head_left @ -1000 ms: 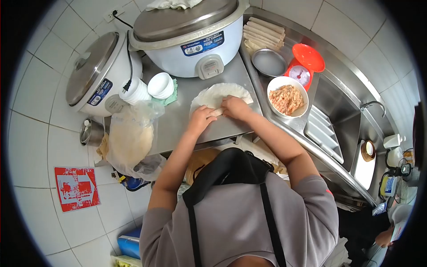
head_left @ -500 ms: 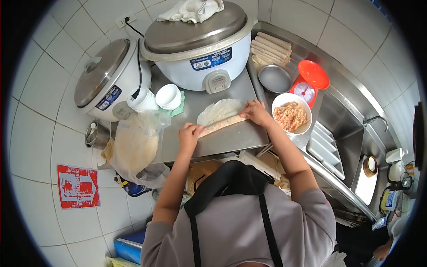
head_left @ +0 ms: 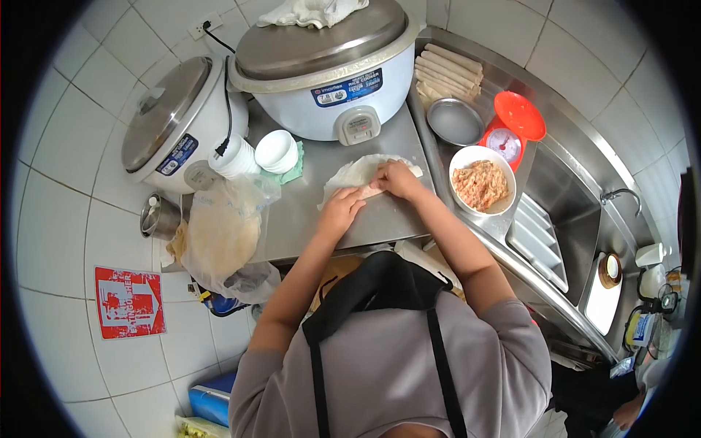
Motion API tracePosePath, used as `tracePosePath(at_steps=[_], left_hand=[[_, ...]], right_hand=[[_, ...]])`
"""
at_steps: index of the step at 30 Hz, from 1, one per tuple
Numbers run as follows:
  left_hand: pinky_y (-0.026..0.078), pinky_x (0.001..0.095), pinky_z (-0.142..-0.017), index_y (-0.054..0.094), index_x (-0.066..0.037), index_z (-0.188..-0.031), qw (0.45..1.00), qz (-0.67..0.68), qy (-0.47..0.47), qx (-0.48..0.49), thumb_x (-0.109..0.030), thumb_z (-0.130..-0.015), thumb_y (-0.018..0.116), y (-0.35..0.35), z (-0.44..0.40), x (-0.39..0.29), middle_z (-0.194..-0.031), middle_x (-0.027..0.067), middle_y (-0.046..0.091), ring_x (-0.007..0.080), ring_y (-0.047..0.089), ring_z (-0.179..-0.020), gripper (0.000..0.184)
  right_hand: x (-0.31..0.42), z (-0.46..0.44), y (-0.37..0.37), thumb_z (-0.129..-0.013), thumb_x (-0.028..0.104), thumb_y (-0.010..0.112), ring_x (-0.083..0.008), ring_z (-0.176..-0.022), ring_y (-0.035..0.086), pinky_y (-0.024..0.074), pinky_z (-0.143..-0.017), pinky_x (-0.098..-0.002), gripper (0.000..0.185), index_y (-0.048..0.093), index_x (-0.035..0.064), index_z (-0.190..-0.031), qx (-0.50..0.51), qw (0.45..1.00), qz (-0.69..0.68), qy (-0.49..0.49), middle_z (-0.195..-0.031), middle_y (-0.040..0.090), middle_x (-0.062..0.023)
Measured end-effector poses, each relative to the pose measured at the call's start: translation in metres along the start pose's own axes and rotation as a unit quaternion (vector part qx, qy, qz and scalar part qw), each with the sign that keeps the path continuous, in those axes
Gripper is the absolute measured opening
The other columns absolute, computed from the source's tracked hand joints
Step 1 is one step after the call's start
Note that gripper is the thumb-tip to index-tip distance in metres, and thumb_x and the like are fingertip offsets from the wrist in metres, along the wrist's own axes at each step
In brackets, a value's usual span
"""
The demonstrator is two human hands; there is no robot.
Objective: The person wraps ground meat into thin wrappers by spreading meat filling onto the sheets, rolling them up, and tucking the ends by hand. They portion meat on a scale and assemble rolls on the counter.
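A thin pale wrapper [head_left: 350, 174] lies on the steel table, its near part rolled around filling into a long spring roll [head_left: 415, 171]. My left hand [head_left: 343, 210] is on the near left part of the roll, fingers curled over it. Close beside it, my right hand [head_left: 396, 179] grips the roll toward its right side with bent fingers. Both hands cover much of the roll. To the right stands a white bowl [head_left: 450, 169] of pinkish ground filling [head_left: 480, 185].
Finished rolls [head_left: 449, 71] are stacked at the back right, near a round metal pan [head_left: 454, 123] and a red scale [head_left: 520, 117]. A large rice cooker [head_left: 292, 109] stands behind the wrapper. White bowls [head_left: 276, 151] and a bag of wrappers [head_left: 223, 233] sit left.
Both hands have moved inward from the roll's two ends and now lie close together near its middle. The wrapper's near edge is folded further over the filling.
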State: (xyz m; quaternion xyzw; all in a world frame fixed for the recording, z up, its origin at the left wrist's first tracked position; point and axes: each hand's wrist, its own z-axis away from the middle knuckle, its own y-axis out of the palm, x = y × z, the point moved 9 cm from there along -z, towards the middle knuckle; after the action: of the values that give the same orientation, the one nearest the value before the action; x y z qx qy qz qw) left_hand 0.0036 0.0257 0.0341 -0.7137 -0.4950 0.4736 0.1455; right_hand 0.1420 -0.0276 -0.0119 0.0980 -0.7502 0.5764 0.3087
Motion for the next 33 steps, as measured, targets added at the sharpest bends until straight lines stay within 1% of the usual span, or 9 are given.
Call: tracePosePath(at_steps=[6,13,19,21,23,24,27,28,33], left_hand=[[0.048,0.0317,-0.076,0.067,-0.004,-0.103,0.994,0.067,-0.072,0.055,-0.018,-0.079,0.067,0.013,-0.011,0.033,-0.095,0.0115,0.065,0.0275,0.062,-0.084,0.027],[0.047,0.0331,-0.077,0.066,-0.002,-0.104,0.992,0.06,-0.105,0.017,-0.018,-0.08,0.067,-0.028,0.032,0.075,-0.093,0.0154,0.065,0.0293,0.061,-0.084,0.03],[0.046,0.0334,-0.078,0.065,-0.001,-0.105,0.994,0.016,-0.104,-0.03,-0.016,-0.077,0.07,-0.04,0.037,0.055,-0.095,0.0141,0.064,0.0284,0.058,-0.086,0.032],[0.046,0.0337,-0.078,0.065,-0.001,-0.104,0.993,0.015,-0.111,-0.03,-0.016,-0.077,0.071,-0.042,0.038,0.052,-0.095,0.0135,0.064,0.0281,0.058,-0.086,0.031],[0.046,0.0341,-0.078,0.066,-0.001,-0.102,0.992,0.004,-0.122,-0.035,-0.016,-0.077,0.071,-0.047,0.038,0.046,-0.095,0.013,0.064,0.028,0.058,-0.085,0.03],[0.047,0.0342,-0.077,0.066,0.0,-0.102,0.993,0.006,-0.113,-0.037,-0.016,-0.077,0.07,-0.049,0.042,0.046,-0.095,0.0131,0.064,0.0283,0.058,-0.086,0.03],[0.048,0.0333,-0.075,0.065,0.0,-0.102,0.995,0.013,-0.085,-0.052,-0.015,-0.079,0.069,-0.048,0.038,0.046,-0.095,0.0125,0.064,0.0282,0.058,-0.087,0.028],[0.048,0.0329,-0.074,0.065,0.0,-0.102,0.993,0.018,-0.104,-0.046,-0.015,-0.078,0.069,-0.048,0.039,0.046,-0.096,0.0123,0.064,0.0279,0.058,-0.086,0.028],[0.048,0.0316,-0.073,0.065,-0.002,-0.105,0.992,0.013,-0.116,-0.045,-0.016,-0.078,0.07,-0.046,0.041,0.053,-0.098,0.0114,0.063,0.0261,0.058,-0.086,0.031]], right_hand=[[0.037,0.004,-0.016,-0.069,0.017,0.073,-0.0264,-0.082,0.056,0.0439,-0.079,-0.0381,0.016,0.071,0.009,-0.083,-0.07,0.989,-0.051,-0.118,-0.08,0.062,-0.0066],[0.013,-0.014,0.0,-0.069,0.017,0.072,-0.0262,-0.089,0.058,0.0463,-0.079,-0.0344,0.014,0.072,0.0102,-0.082,-0.004,0.992,-0.113,-0.054,-0.085,0.065,-0.0061],[0.009,-0.008,-0.034,-0.08,0.033,0.063,-0.0233,-0.111,0.05,0.0297,-0.094,-0.0539,0.02,0.071,0.0199,-0.093,-0.051,0.99,0.127,-0.028,-0.108,0.062,-0.0016],[-0.047,-0.011,-0.072,-0.083,0.038,0.057,-0.024,-0.117,0.044,0.0259,-0.095,-0.0588,0.024,0.07,0.0234,-0.097,-0.105,0.936,0.309,0.131,-0.117,0.058,0.0004],[-0.129,0.0,-0.11,-0.089,0.038,0.046,-0.0257,-0.116,0.045,0.0236,-0.098,-0.0622,0.03,0.071,0.0219,-0.096,-0.115,0.89,0.323,0.3,-0.106,0.064,-0.0043],[-0.137,0.016,-0.129,-0.093,0.041,0.04,-0.033,-0.119,0.043,0.0156,-0.099,-0.0675,0.042,0.07,0.0121,-0.098,-0.108,0.886,0.351,0.283,-0.104,0.065,-0.0091],[-0.2,0.041,-0.142,-0.095,0.047,0.028,-0.0372,-0.133,0.028,0.0036,-0.102,-0.0689,0.058,0.069,0.0075,-0.103,-0.062,0.856,0.319,0.401,-0.113,0.063,-0.0112],[-0.209,0.042,-0.136,-0.096,0.05,0.023,-0.0348,-0.133,0.029,0.0054,-0.103,-0.0672,0.062,0.067,0.0076,-0.108,-0.002,0.844,0.315,0.434,-0.118,0.061,-0.0083],[-0.154,0.041,-0.166,-0.096,0.048,0.024,-0.0339,-0.125,0.042,0.0239,-0.101,-0.062,0.061,0.068,0.0051,-0.101,-0.153,0.872,0.267,0.381,-0.108,0.064,-0.0129]])
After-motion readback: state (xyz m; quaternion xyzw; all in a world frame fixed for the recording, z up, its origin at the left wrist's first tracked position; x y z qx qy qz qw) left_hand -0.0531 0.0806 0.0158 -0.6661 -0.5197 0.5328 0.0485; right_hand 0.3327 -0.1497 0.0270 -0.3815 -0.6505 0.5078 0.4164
